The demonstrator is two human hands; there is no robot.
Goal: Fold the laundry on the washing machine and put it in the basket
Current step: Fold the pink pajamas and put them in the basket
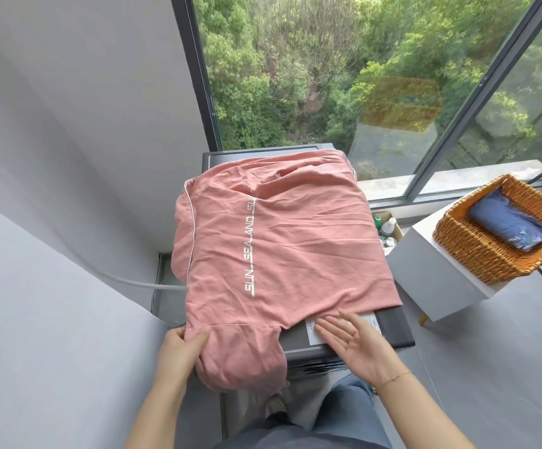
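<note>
A pink cotton shirt with white lettering lay spread across the dark grey washing machine, its near sleeve gripped by the left hand, while the right hand hovered with fingers released, well apart from the woven wicker basket.

Pink shirt spread over washing machine top — left hand grips near hem, right hand flat, palm up, beside label. Wicker basket at right holds blue garment.

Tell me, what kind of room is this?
Probably a laundry corner at home by a big window: a pink shirt lies spread over a washing machine, and a wicker basket holds folded blue clothes.
</note>
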